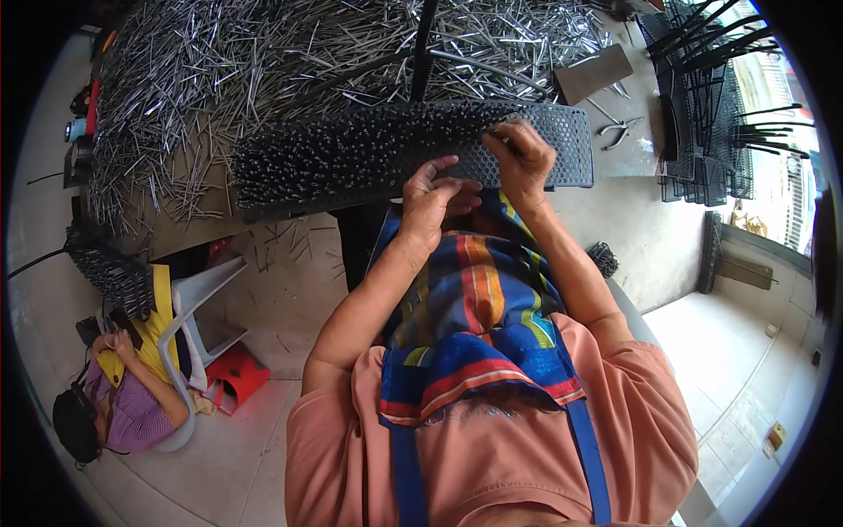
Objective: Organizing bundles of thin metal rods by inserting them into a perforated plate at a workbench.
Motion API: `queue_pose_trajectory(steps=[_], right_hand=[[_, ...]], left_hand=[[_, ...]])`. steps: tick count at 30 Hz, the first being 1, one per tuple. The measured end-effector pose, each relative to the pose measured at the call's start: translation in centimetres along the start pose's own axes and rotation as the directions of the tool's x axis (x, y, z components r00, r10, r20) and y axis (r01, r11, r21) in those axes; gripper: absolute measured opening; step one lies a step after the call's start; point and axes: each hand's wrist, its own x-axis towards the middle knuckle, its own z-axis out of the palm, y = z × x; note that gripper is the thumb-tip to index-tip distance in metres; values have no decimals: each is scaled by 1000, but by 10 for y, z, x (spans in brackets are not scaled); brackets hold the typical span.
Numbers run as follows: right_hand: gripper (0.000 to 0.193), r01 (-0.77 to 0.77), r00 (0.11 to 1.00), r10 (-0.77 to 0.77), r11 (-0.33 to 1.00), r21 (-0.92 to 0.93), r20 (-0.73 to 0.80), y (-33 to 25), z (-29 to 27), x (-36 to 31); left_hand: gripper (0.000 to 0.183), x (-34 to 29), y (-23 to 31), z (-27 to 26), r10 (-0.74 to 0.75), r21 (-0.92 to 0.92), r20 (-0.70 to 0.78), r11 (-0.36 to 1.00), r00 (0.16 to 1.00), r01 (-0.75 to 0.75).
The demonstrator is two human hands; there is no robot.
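Observation:
A long black perforated board [575, 149] lies across in front of me, its left and middle part thick with upright dark metal bristles [325, 162]. Bare rows of holes show at its right end. Over this bare part my right hand [525, 158] is closed in a pinch, fingertips near the bristles' edge; whatever they hold is too small to name. My left hand [428, 200] is at the board's near edge, one finger reaching over the top and the others curled by the rim. What lies between those curled fingers is hidden.
Loose metal strips [263, 61] cover the table behind the board. Pliers [621, 132] and a brown flat plate [594, 75] lie to the right. Dark mesh racks [702, 132] stand far right. A seated co-worker [140, 395] is at lower left, beside a red bag [235, 378].

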Motion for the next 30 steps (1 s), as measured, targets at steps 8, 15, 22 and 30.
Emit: queue_pose_trajectory(steps=[8, 15, 22, 30], right_hand=[[8, 65, 993, -32, 951, -302, 111, -3, 13, -2], [13, 26, 974, 75, 900, -436, 213, -1, 3, -18], [13, 77, 971, 25, 908, -412, 238, 10, -5, -35], [10, 103, 970, -3, 910, -401, 243, 6, 0, -32]], left_hand=[[35, 0, 7, 2, 11, 20, -41, 1000, 999, -10], [39, 0, -2, -7, -22, -35, 51, 999, 998, 24], [27, -89, 134, -4, 170, 86, 316, 975, 933, -207], [29, 4, 281, -185, 780, 900, 195, 99, 594, -425]])
